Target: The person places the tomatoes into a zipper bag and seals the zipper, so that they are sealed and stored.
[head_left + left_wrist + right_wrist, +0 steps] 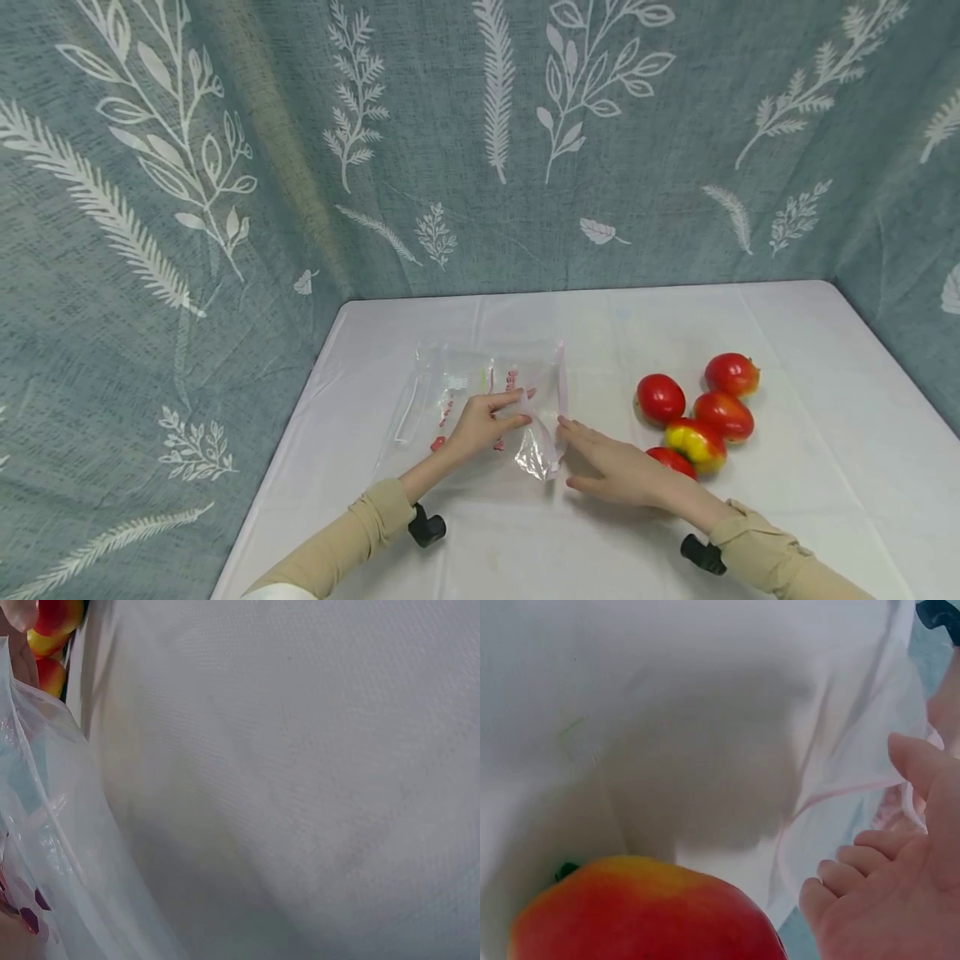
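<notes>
A clear plastic zip bag (pixel 457 367) with red print lies on the white table, its pinkish mouth edge facing right. My left hand (pixel 480 425) reaches over it and pinches the lifted upper layer near the mouth between thumb and fingers. Just right of that mouth is my right hand (pixel 618 467), fingers extended and holding nothing, fingertips right at the bag's edge. The right wrist view shows the right palm (pixel 892 907) beside the parted mouth, with a red and yellow fruit (pixel 645 915) below. Bag film (pixel 82 832) fills the left wrist view's left side.
Several red fruits, among them a yellow-streaked one (pixel 696 444), cluster on the right of the table (pixel 810 500). One red fruit (pixel 672 461) is partly behind the right hand. A blue-green leaf-patterned curtain (pixel 465 217) stands behind the table and along both sides.
</notes>
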`<control>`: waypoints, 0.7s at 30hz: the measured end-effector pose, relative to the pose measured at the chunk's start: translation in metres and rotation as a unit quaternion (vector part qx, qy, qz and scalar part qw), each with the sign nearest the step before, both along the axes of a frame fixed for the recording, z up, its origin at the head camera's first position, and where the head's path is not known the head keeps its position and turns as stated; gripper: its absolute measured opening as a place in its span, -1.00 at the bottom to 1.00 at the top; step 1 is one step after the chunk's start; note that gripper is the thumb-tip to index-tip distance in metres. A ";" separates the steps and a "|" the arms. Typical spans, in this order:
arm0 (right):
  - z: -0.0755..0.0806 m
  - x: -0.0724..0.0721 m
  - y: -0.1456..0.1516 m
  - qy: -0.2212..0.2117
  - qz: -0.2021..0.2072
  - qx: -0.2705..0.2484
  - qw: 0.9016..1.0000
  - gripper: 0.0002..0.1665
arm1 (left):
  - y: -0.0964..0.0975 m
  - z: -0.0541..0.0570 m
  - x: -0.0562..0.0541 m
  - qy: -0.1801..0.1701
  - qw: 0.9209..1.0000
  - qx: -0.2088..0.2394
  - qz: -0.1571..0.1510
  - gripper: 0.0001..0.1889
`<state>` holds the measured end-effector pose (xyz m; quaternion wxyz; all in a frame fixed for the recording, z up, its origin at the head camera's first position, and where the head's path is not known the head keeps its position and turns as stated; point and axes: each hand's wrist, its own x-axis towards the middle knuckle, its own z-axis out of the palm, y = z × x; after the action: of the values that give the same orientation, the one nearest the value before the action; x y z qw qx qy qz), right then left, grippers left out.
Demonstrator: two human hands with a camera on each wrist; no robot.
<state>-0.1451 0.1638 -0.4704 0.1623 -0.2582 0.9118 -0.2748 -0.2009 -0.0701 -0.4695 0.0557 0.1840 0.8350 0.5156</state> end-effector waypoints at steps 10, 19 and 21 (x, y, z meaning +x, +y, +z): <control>0.009 -0.005 0.006 -0.024 -0.030 -0.048 0.998 -0.04 | -0.005 -0.015 -0.010 -0.009 1.000 0.017 -0.008 -0.56; 0.016 -0.008 0.016 0.013 -0.066 -0.066 0.996 -0.08 | -0.006 -0.014 -0.009 -0.012 1.000 0.014 -0.009 -0.55; 0.018 -0.009 0.018 0.026 -0.070 -0.078 0.994 -0.09 | -0.006 -0.014 -0.009 -0.011 1.000 0.016 -0.010 -0.55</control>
<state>-0.1544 0.1822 -0.4526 0.0981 -0.2131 0.9075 -0.3486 -0.2096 -0.0761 -0.4838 0.0666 0.1873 0.8245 0.5299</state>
